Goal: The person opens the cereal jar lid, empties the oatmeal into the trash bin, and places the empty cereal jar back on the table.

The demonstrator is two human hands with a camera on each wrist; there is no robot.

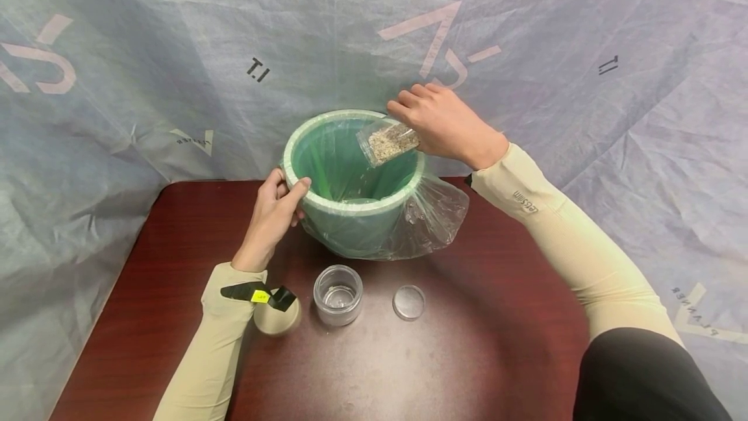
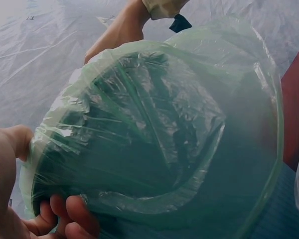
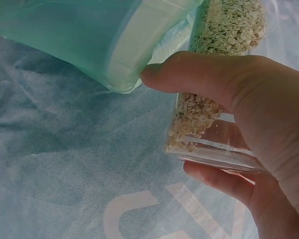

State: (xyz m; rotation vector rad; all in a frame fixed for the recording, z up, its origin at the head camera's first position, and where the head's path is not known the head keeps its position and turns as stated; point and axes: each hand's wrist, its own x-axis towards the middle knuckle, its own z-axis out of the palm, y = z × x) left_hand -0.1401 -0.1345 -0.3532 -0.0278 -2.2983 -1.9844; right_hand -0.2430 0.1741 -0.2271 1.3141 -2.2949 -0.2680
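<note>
A green trash bin [image 1: 345, 232] with a pale rim stands at the table's back, lined with a clear green plastic bag [image 2: 189, 99]. My left hand [image 1: 274, 210] grips its rim on the left, thumb over the top and fingers against the outer wall. Over the bin's right side, my right hand [image 1: 447, 123] holds a clear jar [image 3: 239, 162] tilted, mouth toward the inside. Oat flakes [image 3: 231, 30] fill much of that jar, and a few fall into the bin. In the right wrist view, the thumb crosses the jar's side and a finger supports its base.
Nearer on the dark red table [image 1: 467, 356] stands an uncovered clear jar [image 1: 337, 297]. A small clear lid [image 1: 409, 303] lies right of it, a beige lid [image 1: 276, 322] left, under my left wrist. Loose bag plastic [image 1: 438, 219] bulges out right of the bin. Printed grey sheeting [image 1: 327, 31] hangs behind.
</note>
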